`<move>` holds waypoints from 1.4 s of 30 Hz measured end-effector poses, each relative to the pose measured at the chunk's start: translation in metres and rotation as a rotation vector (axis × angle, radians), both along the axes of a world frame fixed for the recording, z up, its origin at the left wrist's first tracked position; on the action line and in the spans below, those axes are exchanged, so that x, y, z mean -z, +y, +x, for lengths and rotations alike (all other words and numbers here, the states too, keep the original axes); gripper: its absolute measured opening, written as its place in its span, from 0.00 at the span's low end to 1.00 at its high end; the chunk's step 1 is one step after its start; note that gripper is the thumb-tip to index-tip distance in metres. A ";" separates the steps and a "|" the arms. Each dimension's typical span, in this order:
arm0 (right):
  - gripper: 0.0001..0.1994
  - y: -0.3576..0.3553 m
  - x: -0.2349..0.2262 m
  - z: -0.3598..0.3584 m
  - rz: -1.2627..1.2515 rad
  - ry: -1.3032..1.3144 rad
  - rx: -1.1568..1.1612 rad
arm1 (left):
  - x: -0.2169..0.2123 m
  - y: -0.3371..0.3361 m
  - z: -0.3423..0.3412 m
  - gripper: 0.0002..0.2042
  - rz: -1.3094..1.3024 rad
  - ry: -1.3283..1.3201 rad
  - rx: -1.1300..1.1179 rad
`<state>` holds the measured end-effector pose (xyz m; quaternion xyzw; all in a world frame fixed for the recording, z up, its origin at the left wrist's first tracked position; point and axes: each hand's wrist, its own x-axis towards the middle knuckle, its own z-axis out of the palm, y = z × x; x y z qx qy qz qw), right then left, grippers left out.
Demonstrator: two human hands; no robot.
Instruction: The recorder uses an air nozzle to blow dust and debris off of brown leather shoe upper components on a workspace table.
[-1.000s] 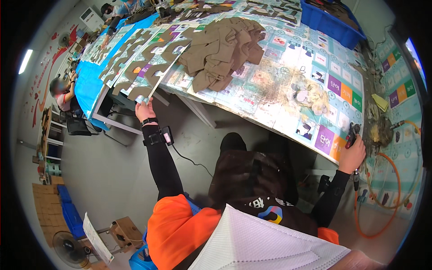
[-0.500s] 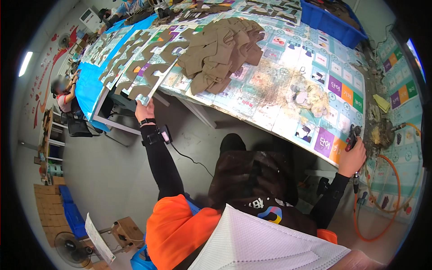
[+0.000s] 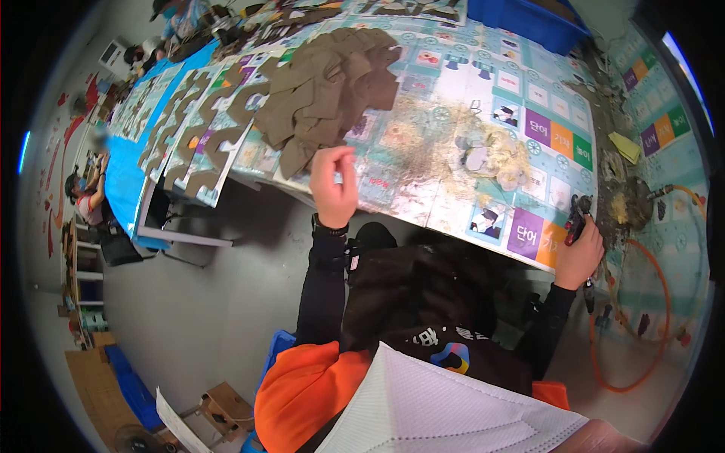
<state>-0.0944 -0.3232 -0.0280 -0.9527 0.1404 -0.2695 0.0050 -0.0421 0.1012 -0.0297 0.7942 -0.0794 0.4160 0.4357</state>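
Note:
My right hand (image 3: 580,255) is wrapped round a small dark spray gun (image 3: 580,214) with red on it, at the table's right front corner. An orange hose (image 3: 667,317) hangs in a loop beside it. Over the front edge of the table, my left hand (image 3: 334,189) is raised with its fingers curled in, and nothing shows in it. Just beyond that hand lies a heap of brown cut pieces (image 3: 317,90), flat and curved. Left of the heap, more curved brown pieces lie in rows on a pale board (image 3: 215,177).
Dried yellowish residue (image 3: 491,158) crusts the printed tabletop (image 3: 438,192) in front of me. A blue bin (image 3: 532,26) stands at the far right. People (image 3: 181,23) sit at the far left, near a blue sheet (image 3: 124,170). A yellow sponge-like pad (image 3: 625,148) lies by the wall.
My left hand has let go of the board's near edge and moved right, to in front of the brown heap. The spray gun stays in my right hand. The view has shifted somewhat.

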 end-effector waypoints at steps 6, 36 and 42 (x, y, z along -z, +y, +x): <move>0.26 -0.002 0.000 0.003 0.025 -0.061 -0.048 | 0.006 -0.017 0.014 0.03 0.151 0.172 0.096; 0.22 -0.007 -0.001 0.002 -0.010 -0.077 -0.009 | 0.012 -0.017 0.023 0.04 0.118 0.254 0.119; 0.23 -0.008 0.010 0.012 -0.042 -0.020 -0.036 | 0.014 -0.007 0.020 0.04 0.147 0.249 0.055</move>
